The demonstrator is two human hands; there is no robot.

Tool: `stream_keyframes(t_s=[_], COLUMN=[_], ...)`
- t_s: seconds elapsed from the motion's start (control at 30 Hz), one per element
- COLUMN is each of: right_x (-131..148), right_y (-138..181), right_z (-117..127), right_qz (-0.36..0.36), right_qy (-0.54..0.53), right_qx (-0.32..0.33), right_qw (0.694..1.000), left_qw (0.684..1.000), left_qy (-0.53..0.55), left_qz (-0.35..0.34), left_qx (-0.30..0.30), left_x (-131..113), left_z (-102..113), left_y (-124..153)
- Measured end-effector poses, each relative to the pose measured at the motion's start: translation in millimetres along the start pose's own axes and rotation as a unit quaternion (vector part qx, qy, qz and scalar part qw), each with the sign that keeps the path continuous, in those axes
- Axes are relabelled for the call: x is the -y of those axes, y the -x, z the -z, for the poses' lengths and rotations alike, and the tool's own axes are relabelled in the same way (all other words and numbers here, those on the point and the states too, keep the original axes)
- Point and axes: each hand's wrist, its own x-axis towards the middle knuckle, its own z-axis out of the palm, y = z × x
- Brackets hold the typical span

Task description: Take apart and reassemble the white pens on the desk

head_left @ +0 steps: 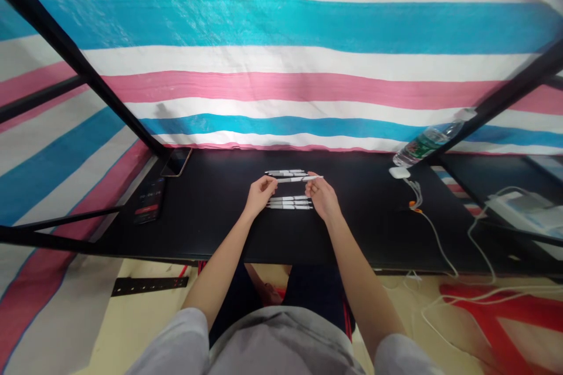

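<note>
My left hand (260,193) and my right hand (321,194) are both pinched on the ends of one white pen (295,179), held level just above the black table (211,211). Beyond it, two more white pens (285,173) lie side by side on the table. Nearer to me, between my wrists, a row of three white pens (290,203) lies flat. All the pens point left to right.
A phone (176,161) lies at the back left, with a dark device (148,202) at the left edge. A plastic water bottle (428,142) leans at the back right, beside a white charger (399,173) and its cables (435,234). Black frame bars cross both sides.
</note>
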Motion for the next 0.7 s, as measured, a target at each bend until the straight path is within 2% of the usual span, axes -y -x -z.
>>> stream_keyframes(t_s=[0.4, 0.7], right_x=[-1.2, -0.6], right_y=[0.7, 0.4], right_z=[-0.9, 1.1], right_qz=[-0.004, -0.002], right_qy=[0.012, 0.002], right_qx=[-0.007, 0.003], right_qw=[1.000, 1.000], left_qw=[0.996, 0.997], left_qy=[0.070, 0.060], left_qz=[0.022, 0.027], left_qx=[-0.058, -0.036], left_x=[0.7, -1.0], left_z=[-0.6, -0.5], left_y=[-3.3, -1.9])
